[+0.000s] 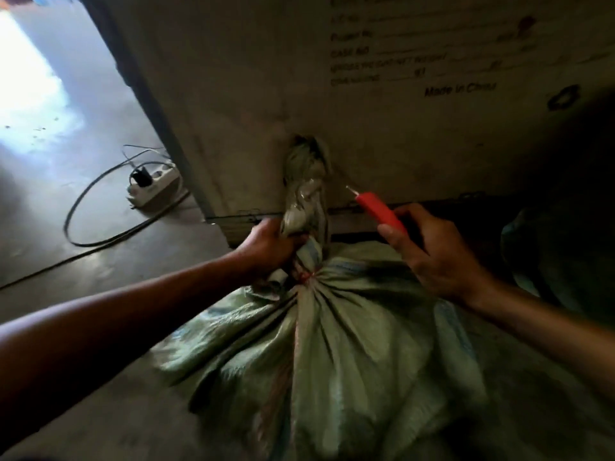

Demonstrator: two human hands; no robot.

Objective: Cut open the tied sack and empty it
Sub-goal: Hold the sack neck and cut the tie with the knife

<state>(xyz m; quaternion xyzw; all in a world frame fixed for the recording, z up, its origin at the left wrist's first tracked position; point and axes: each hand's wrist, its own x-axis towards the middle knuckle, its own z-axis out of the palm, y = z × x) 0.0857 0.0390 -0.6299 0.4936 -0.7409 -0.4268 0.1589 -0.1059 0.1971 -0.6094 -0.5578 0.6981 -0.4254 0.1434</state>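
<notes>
Closest to you is the sack [332,344], a pale green woven one sitting on the floor [100,247] right in front of you, bulging and all gathered into pleats toward a tied neck. There's a bit of red tie [305,276] cinching that neck, so it's not cut yet. Above the tie the loose top of the sack [306,191] sticks up in a crumpled twist.

Your left hand [269,244] is closed around that twisted top just above the tie, fingers wrapped tight and holding it upright. Your right hand [429,254] is closed on a red cutter [379,211], gripping the handle with the small blade tip pointing up and left toward the sack's top. The blade is near the twist but clear of it, with a gap between them.

Right behind the sack is a big cardboard box [366,94], dim and brownish, with printed lines on it, "Made in China" is readable and the rest is too blurry. The sack top looks like it's up against the box face.

Off to the left on the floor there's a white power strip [154,188] with a black plug in it, and a dark cable [86,207] looping around it. Further back left the floor is washed out by bright light. The right side is too dark to make out much.
</notes>
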